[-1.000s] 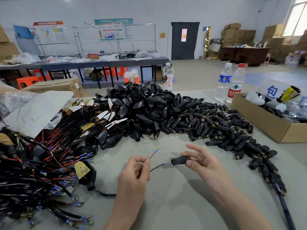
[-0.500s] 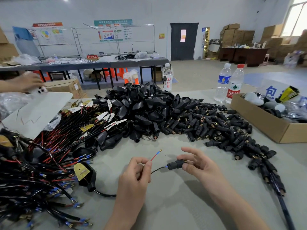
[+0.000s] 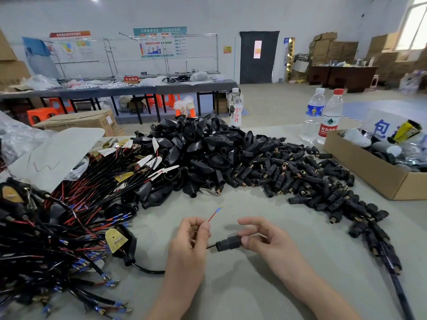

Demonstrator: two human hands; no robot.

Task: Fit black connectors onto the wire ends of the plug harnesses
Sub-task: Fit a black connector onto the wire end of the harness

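A short black connector (image 3: 228,243) sits low in the centre of the frame, held just above the grey surface (image 3: 231,294). My right hand (image 3: 272,245) pinches its right end between thumb and fingers, the other fingers loosely curled above it. A thin black wire (image 3: 210,247) enters its left end. I judge that wire to be seated, though the joint is too small in this view for me to be sure.

Just left of it, my left hand (image 3: 191,241) is closed with its fingers pinching a red wire (image 3: 212,217), which pokes up and to the right, ending in a bare blue terminal. Both wires belong to one harness, whose cable trails left to a black plug (image 3: 123,245) with a yellow tag, lying on the surface.

The step in hand looks like the first of two fittings on this harness: black wire done, red wire not yet capped. Next I would need to press the connector home, release it, take a fresh one and line up its rear opening with the blue terminal.

A heap of loose connectors (image 3: 300,179) spreads across the right centre, well within reach. Black plug shells (image 3: 198,153) are mounded at upper centre. A tangle of harnesses (image 3: 57,215) fills the left side. A cardboard box (image 3: 369,174) stands at the right edge.
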